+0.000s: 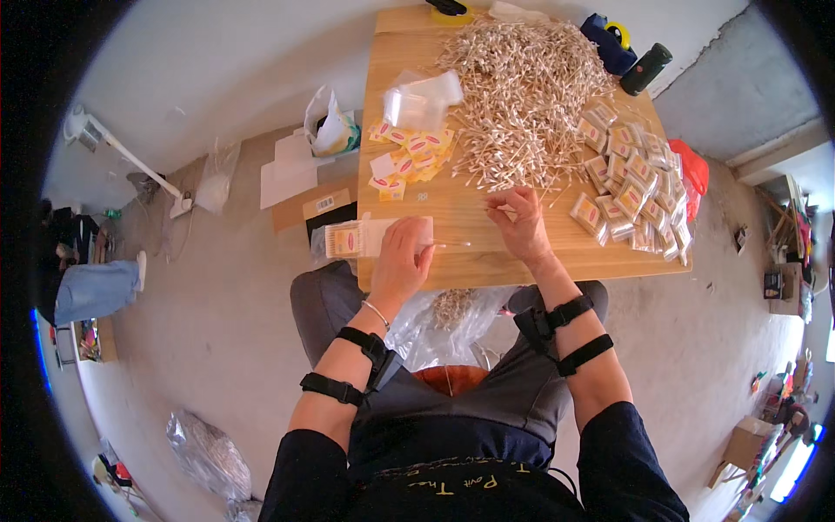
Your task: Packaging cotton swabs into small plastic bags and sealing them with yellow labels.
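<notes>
My left hand [404, 254] is near the table's front edge, fingers closed, with a cotton swab [457, 244] sticking out past the fingertips to the right. Under and beside it lies a clear plastic bag [421, 228], with a packed bundle of swabs and an orange-and-white label card [344, 240] at its left. My right hand [522, 228] is raised just in front of the big swab pile [522, 96], its thumb and fingers pinched together. What they hold, if anything, is too small to make out.
Label cards [413, 157] and empty clear bags [422, 103] lie left of the pile. Filled swab packets [635, 178] are heaped at the right, by a red bag [691, 170]. A black cylinder [646, 70] stands far right. A plastic sack [444, 326] sits between my legs.
</notes>
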A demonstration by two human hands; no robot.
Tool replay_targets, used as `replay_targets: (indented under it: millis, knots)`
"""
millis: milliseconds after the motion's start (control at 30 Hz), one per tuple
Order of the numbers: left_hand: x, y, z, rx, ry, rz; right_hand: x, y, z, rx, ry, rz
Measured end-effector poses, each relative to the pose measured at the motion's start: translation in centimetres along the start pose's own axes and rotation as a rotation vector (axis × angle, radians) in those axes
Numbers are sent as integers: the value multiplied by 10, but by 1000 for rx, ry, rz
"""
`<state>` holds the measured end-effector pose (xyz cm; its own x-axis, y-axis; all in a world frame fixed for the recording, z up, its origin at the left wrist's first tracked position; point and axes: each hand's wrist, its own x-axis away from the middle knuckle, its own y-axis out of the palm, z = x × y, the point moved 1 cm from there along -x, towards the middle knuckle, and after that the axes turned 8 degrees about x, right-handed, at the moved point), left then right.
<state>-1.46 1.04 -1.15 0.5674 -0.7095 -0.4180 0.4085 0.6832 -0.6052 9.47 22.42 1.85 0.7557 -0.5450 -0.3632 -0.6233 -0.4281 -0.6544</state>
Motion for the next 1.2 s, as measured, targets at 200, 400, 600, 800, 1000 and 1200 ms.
replay_targets:
  millis: [200,400,600,800,1000,1200]
  knots:
    - [-2,-14,7,154,-51,2,39,9,-15,83,-70,-153]
    - [-4,-16,8,174,-62,3,86,19,-33,52,-181,-189]
    - [-5,-12,15,-141,123,-197,73,17,-25,59,-229,-165]
    - [2,-5,5,-69,104,-92,57,-2,-23,203,-206,-80]
    - [-2,-4,9,-43,157,-20,80,-2,-9,91,-50,-17]
    - [-1,-3,5,-18,136,-33,95,8,-57,122,-281,-306]
